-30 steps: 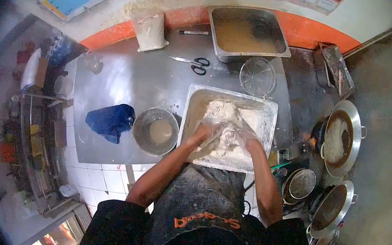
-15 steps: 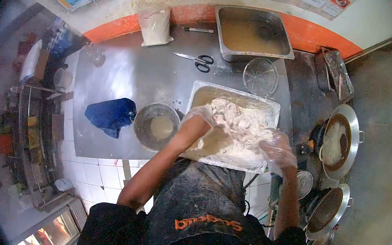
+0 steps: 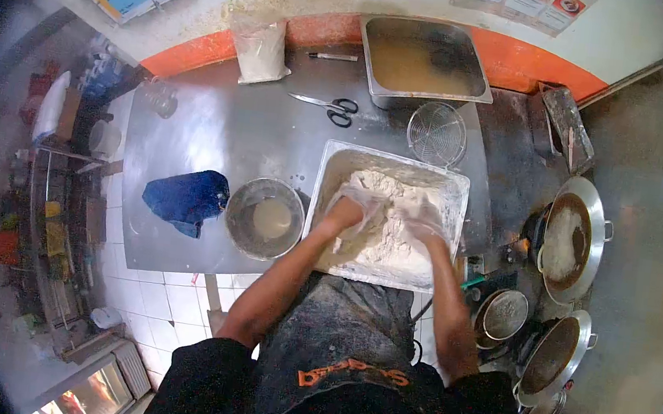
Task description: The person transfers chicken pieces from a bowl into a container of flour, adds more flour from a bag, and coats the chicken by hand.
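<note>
A rectangular metal tray (image 3: 321, 175) in front of me holds a pale heap of flour (image 3: 387, 254), with lumpy flour-coated pieces in it. My left hand (image 3: 357, 209), in a clear plastic glove, reaches into the flour left of the middle. My right hand (image 3: 421, 222), gloved the same way, is in the flour just to the right of it. Flour and blur hide the fingers of both hands, so what they grasp does not show. Beside the tray on the left stands a round metal bowl (image 3: 236, 227) with cloudy liquid in it.
A blue cloth (image 3: 185, 197), scissors (image 3: 333, 107), a marker (image 3: 333, 57) and a bag of white powder (image 3: 262, 53) lie on the steel table. Behind the tray are a wire strainer (image 3: 436, 134) and a deep pan of liquid (image 3: 475, 94). Woks of oil (image 3: 601, 230) stand on burners at right.
Both hands have come closer together and sunk into the flour. The right hand has moved left from the tray's right side, and the heap is lower and more spread out.
</note>
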Demonstrator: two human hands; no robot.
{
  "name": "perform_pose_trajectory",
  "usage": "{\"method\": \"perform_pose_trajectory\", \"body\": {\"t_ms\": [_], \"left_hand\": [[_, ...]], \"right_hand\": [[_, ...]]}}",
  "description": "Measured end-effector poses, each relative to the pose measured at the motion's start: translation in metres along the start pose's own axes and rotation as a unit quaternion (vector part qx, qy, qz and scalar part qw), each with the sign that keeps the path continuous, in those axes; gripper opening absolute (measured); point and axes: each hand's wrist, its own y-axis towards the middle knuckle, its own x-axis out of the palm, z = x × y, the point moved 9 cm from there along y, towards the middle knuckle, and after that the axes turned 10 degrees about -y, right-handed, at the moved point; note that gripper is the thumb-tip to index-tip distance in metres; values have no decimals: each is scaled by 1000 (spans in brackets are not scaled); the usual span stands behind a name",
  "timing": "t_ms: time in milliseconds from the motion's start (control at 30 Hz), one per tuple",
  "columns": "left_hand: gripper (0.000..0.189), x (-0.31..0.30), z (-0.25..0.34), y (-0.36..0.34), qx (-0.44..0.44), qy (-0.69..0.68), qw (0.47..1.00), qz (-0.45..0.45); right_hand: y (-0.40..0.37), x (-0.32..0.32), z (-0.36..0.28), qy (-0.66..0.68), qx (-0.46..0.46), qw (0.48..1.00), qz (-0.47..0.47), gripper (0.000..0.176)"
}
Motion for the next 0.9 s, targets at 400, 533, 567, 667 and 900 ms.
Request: {"method": "perform_pose_trajectory", "body": {"t_ms": [400, 533, 567, 667, 900], "left_hand": [[41, -17, -4, -13, -169, -301, 933, -100], [42, -49, 27, -10, -95, -83, 991, -44], [39, -42, 41, -3, 50, 13, 998, -36], [32, -52, 108, -17, 184, 120, 975, -42], [22, -165, 245, -77, 127, 8, 992, 2]], "right_hand": [[-18, -16, -7, 471, -69, 877, -60, 59], [-37, -62, -9, 40, -39, 997, -49, 77], [-40, -64, -12, -5, -108, 994, -24, 78], [-78, -94, -38, -33, -144, 989, 18, 75], [-154, -168, -57, 63, -255, 953, 153, 56]]}}
